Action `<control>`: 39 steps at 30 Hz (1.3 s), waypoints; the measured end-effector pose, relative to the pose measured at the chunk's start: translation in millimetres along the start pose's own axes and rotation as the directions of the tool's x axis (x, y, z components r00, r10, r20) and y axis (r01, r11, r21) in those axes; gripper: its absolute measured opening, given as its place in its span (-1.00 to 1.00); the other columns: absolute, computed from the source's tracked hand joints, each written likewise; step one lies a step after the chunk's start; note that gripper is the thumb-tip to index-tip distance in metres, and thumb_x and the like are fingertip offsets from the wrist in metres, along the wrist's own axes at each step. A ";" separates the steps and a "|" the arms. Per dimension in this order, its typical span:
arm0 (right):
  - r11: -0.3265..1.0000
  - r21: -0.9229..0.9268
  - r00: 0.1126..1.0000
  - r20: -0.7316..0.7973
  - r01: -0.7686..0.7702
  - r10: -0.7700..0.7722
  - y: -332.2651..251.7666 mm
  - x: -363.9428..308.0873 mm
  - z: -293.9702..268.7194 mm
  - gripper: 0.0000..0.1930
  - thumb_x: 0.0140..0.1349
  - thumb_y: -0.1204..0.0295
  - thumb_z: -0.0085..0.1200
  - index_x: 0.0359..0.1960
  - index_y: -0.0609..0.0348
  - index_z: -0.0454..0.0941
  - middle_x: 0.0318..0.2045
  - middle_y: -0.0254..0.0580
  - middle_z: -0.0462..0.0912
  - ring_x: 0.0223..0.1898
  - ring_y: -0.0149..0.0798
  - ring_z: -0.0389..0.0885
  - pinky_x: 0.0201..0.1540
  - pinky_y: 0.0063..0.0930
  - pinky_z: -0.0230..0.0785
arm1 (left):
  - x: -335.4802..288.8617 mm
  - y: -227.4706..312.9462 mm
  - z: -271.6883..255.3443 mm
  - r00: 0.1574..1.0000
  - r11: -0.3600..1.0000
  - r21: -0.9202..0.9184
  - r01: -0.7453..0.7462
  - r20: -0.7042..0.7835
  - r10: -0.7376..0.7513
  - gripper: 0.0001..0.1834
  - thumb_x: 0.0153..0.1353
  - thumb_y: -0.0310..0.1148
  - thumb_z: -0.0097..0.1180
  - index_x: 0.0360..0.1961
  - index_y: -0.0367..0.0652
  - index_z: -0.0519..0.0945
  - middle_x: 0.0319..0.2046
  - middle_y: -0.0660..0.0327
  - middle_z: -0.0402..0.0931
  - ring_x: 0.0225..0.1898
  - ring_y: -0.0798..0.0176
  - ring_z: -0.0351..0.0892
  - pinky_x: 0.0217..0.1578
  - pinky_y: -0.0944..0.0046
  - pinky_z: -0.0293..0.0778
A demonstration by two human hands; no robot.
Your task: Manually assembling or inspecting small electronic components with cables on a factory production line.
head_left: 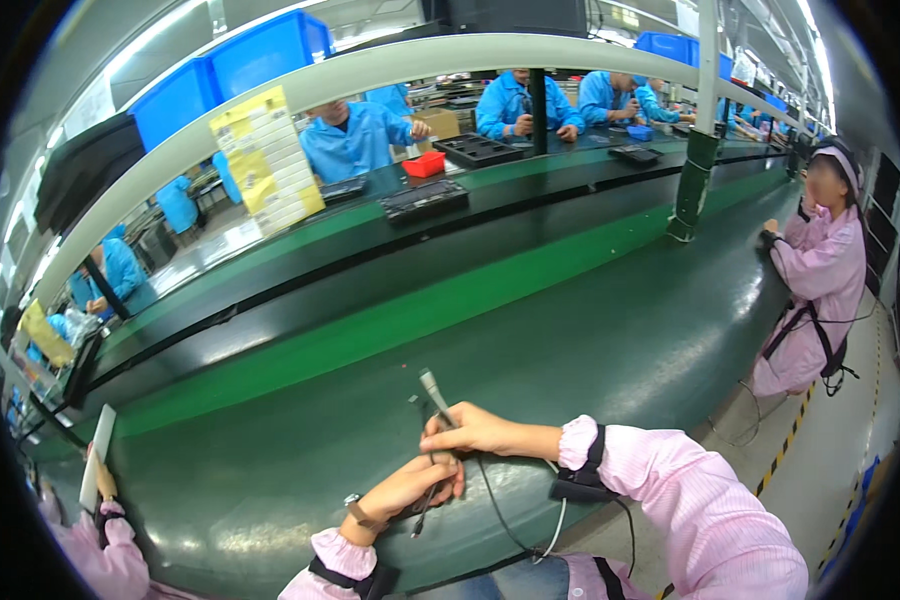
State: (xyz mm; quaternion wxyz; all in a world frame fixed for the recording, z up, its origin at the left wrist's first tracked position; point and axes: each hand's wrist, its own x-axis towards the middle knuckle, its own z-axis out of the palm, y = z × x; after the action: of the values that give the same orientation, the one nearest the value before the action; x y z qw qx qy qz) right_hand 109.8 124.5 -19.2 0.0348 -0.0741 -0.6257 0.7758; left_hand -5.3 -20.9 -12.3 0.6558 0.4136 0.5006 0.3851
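My right hand (475,432) pinches a thin grey pen-shaped tool (434,392) whose tip points up and away from me. A black cable (490,495) runs from the tool toward my lap. My left hand (417,487) lies just below it on the dark green bench (590,350), its fingers closed around the lower part of the cable and a small dark connector (422,517). Both sleeves are pink, with black wrist straps.
A green conveyor belt (400,320) crosses the bench beyond my hands. Black trays (422,199) and a red bin (425,164) sit on the far line, where people in blue coats work. A person in pink stands at the right; another person's hand holds a white card at lower left (98,455).
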 end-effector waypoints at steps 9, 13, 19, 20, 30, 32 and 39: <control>0.952 0.305 0.982 -0.185 0.034 0.024 9.9 0.5 -11.0 -0.82 0.22 0.31 0.11 -0.37 0.10 0.42 -0.71 -0.59 0.22 -0.78 -0.64 0.04 -0.71 -0.63 -0.19 | -3.3 7.8 8.4 0.968 0.988 0.043 -0.151 -0.195 0.157 -0.75 0.30 -0.27 -0.04 -0.16 -0.24 0.43 -0.28 0.21 0.50 -0.32 0.37 0.51 -0.23 0.43 0.43; 0.945 0.325 0.974 -0.226 0.046 0.030 10.1 0.8 -9.4 -0.85 0.23 0.35 0.09 -0.39 0.10 0.41 -0.71 -0.57 0.24 -0.78 -0.64 0.04 -0.70 -0.63 -0.17 | -5.8 11.9 7.7 0.961 0.977 0.015 -0.212 -0.177 0.212 -0.65 0.33 -0.26 -0.10 -0.08 -0.39 0.43 -0.22 0.09 0.54 -0.16 0.18 0.59 -0.02 0.30 0.46; 0.928 0.369 0.970 -0.240 0.054 0.038 6.2 -2.4 -11.9 -0.87 0.23 0.37 0.10 -0.40 0.10 0.42 -0.70 -0.57 0.23 -0.77 -0.64 0.04 -0.69 -0.64 -0.16 | 0.3 7.3 -0.5 0.984 0.991 -0.074 -0.110 -0.146 0.098 -0.57 0.40 -0.21 -0.24 -0.23 -0.42 0.52 -0.35 0.05 0.57 -0.25 0.16 0.61 -0.10 0.26 0.49; 0.931 0.360 0.972 -0.231 0.056 0.031 6.9 -1.5 -11.4 -0.85 0.22 0.35 0.10 -0.40 0.10 0.41 -0.71 -0.58 0.21 -0.77 -0.63 0.04 -0.70 -0.62 -0.16 | -1.1 6.6 -0.4 0.986 0.992 -0.072 -0.100 -0.142 0.089 -0.56 0.41 -0.19 -0.25 -0.24 -0.42 0.51 -0.37 0.05 0.57 -0.26 0.17 0.61 -0.12 0.26 0.50; 0.955 0.295 0.996 -0.092 0.022 0.005 -0.6 -5.9 -9.6 -0.90 0.20 0.37 0.07 -0.38 0.07 0.44 -0.71 -0.57 0.24 -0.77 -0.64 0.05 -0.70 -0.63 -0.17 | -4.0 9.7 5.3 0.972 0.989 -0.028 -0.143 -0.190 0.135 -0.60 0.42 -0.17 -0.24 -0.04 -0.34 0.39 -0.27 0.01 0.57 -0.20 0.17 0.60 -0.10 0.29 0.48; 0.953 0.303 0.995 -0.103 0.025 0.006 0.1 -4.3 -9.1 -0.90 0.21 0.37 0.07 -0.38 0.07 0.44 -0.71 -0.58 0.24 -0.77 -0.65 0.05 -0.70 -0.64 -0.17 | -2.0 7.5 4.8 0.977 0.987 -0.033 -0.159 -0.147 0.153 -0.63 0.42 -0.19 -0.24 0.00 -0.29 0.35 -0.20 -0.02 0.55 -0.11 0.16 0.58 -0.07 0.30 0.46; 0.930 0.362 0.988 -0.156 0.059 -0.002 10.9 0.6 -13.0 -0.89 0.23 0.39 0.09 -0.38 0.08 0.43 -0.71 -0.60 0.24 -0.78 -0.65 0.04 -0.71 -0.65 -0.17 | 1.1 4.4 -6.6 0.985 0.984 -0.093 -0.153 -0.093 0.145 -0.65 0.37 -0.20 -0.25 -0.38 -0.27 0.42 -0.24 -0.01 0.57 -0.19 0.19 0.56 -0.03 0.27 0.42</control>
State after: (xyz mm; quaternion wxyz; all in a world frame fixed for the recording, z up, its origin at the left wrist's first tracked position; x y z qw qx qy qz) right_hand 111.7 134.8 -32.5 0.1080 -0.1161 -0.4668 0.8701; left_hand -11.9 -17.3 -9.6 0.6229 0.3996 0.4760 0.4752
